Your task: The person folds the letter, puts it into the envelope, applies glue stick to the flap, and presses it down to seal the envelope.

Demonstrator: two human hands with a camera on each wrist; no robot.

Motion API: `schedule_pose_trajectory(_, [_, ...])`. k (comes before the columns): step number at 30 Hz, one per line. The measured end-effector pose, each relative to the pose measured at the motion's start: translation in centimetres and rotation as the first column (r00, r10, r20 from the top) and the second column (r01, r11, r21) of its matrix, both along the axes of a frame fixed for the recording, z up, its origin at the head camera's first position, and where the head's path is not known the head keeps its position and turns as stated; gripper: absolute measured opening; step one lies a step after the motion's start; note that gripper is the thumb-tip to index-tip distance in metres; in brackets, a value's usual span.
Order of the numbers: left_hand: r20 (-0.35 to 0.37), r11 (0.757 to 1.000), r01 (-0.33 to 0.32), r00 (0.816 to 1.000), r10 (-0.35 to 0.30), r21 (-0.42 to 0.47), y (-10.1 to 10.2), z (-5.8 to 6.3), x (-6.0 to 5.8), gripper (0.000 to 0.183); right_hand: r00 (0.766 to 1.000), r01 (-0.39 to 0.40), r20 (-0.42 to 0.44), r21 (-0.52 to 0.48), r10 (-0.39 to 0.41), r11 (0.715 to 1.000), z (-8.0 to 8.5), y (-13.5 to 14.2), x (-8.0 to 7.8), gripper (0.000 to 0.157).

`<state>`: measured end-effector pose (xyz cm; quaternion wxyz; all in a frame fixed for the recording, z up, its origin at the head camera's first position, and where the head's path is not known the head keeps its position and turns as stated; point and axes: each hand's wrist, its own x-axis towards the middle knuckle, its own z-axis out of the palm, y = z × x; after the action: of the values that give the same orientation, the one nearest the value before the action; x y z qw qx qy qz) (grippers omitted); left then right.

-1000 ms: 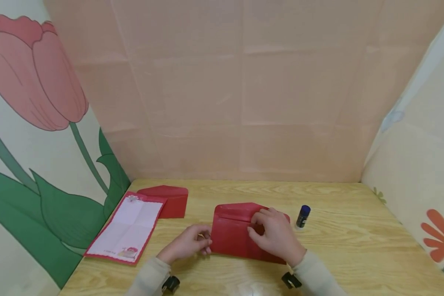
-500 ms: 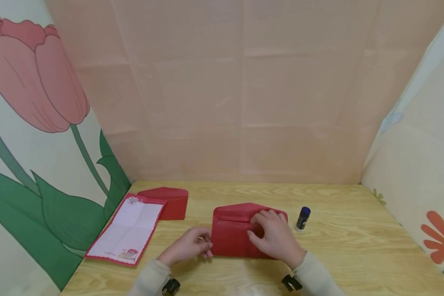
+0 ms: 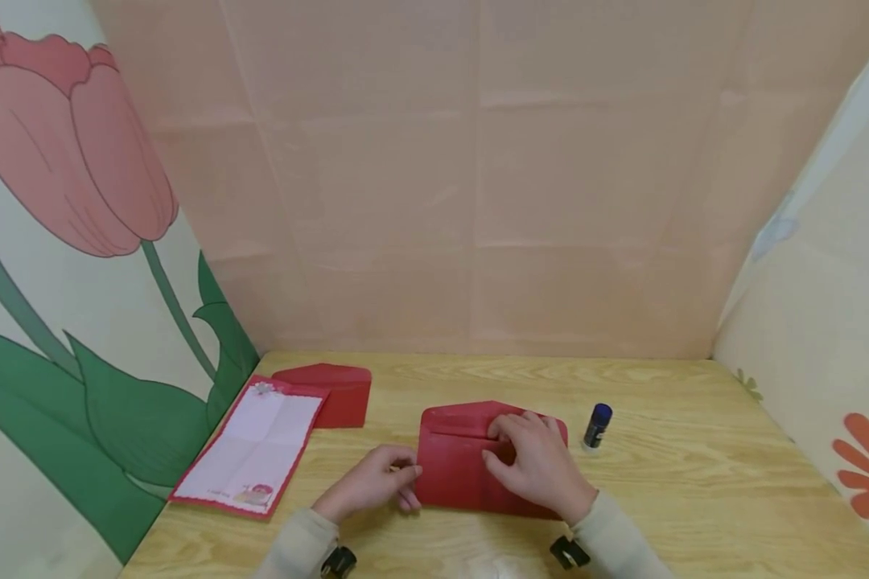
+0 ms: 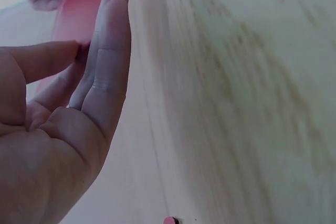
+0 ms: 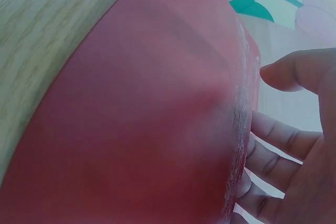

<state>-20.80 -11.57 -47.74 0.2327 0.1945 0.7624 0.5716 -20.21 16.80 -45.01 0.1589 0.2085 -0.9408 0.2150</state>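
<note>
A red envelope (image 3: 456, 470) with its pointed flap raised lies in front of me in the head view. My left hand (image 3: 380, 481) pinches its left edge; in the left wrist view the thumb (image 4: 52, 59) meets a finger there. My right hand (image 3: 536, 462) is over the envelope's right half, fingertips at the flap fold. From the right wrist, the fingers (image 5: 275, 135) reach behind the envelope's edge while the thumb stands apart from it. A whitish, glossy strip (image 5: 239, 124) runs along that edge.
A glue stick (image 3: 597, 426) with a blue cap stands upright right of the envelope. At left, a white sheet with a red border (image 3: 253, 450) overlaps a second red envelope (image 3: 343, 398). The wooden table (image 3: 695, 482) meets walls at the back and sides.
The held envelope's lower right corner shifts slightly and its lower edge tilts a little. Both hands keep nearly the same place, the left still at the edge and the right at the flap fold.
</note>
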Motion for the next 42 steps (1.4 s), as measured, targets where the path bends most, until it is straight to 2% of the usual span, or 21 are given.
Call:
schedule_pose_trajectory(10, [0.015, 0.999, -0.042, 0.999, 0.042, 0.002, 0.24, -0.06, -0.07, 0.025, 0.999, -0.002, 0.053, -0.011, 0.002, 1.000, -0.22, 0.11, 0.17, 0.017])
schedule_pose_trajectory(19, [0.030, 1.000, -0.031, 0.999, 0.031, -0.006, 0.16, 0.28, -0.16, 0.025, 1.000, -0.002, 0.027, 0.015, 0.002, 1.000, -0.02, 0.04, 0.26, 0.020])
schedule_pose_trajectory(27, [0.016, 1.000, -0.025, 1.000, 0.025, -0.004, 0.22, 0.05, -0.17, 0.026, 0.999, -0.002, 0.034, 0.016, 0.001, 1.000, 0.06, 0.11, 0.29, 0.022])
schedule_pose_trajectory(36, [0.064, 0.995, -0.095, 0.993, 0.095, -0.006, 0.35, -0.18, -0.17, 0.021, 0.999, -0.017, 0.028, 0.009, 0.017, 1.000, -0.07, 0.25, -0.04, 0.021])
schedule_pose_trajectory(42, [0.075, 0.990, -0.123, 0.989, 0.128, -0.075, 0.17, -0.05, 0.04, 0.024, 1.000, 0.002, 0.014, 0.105, -0.004, 0.995, -0.76, 0.28, -0.05, 0.015])
